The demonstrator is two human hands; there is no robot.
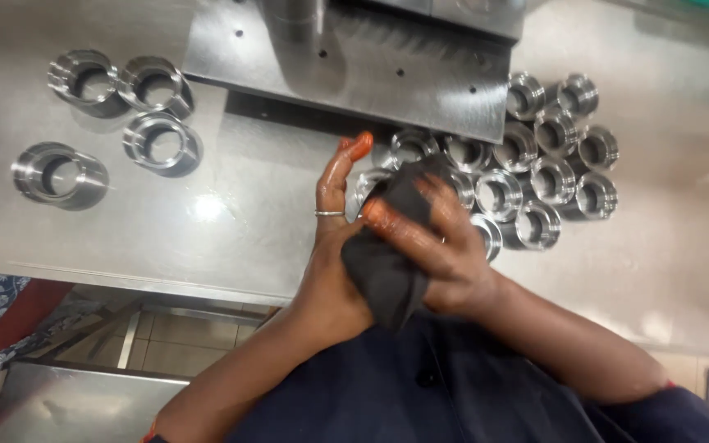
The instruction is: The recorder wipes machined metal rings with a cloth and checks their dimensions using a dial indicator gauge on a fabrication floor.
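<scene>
From my head view I see both hands meeting at the near edge of the steel surface (231, 213). My right hand (445, 250) is closed around a dark grey cloth (387, 262), pressing it down over a machined metal ring (368, 182) that peeks out at the cloth's upper left. I judge the cloth is wrapped that way so it rubs all round the part. My left hand (334, 246) is mostly flat, fingers stretched, its palm bracing the bundle from the side; it clasps nothing that I can see, and whether it grips the ring beneath the cloth I cannot tell. A thin ring sits on one finger. Just beyond the hands a tight cluster of similar rings (535, 164) stands touching one another, while four more rings (112, 115) stand well apart at far left, probably a separate batch. A drilled steel plate (354, 66) lies behind, between the two groups
</scene>
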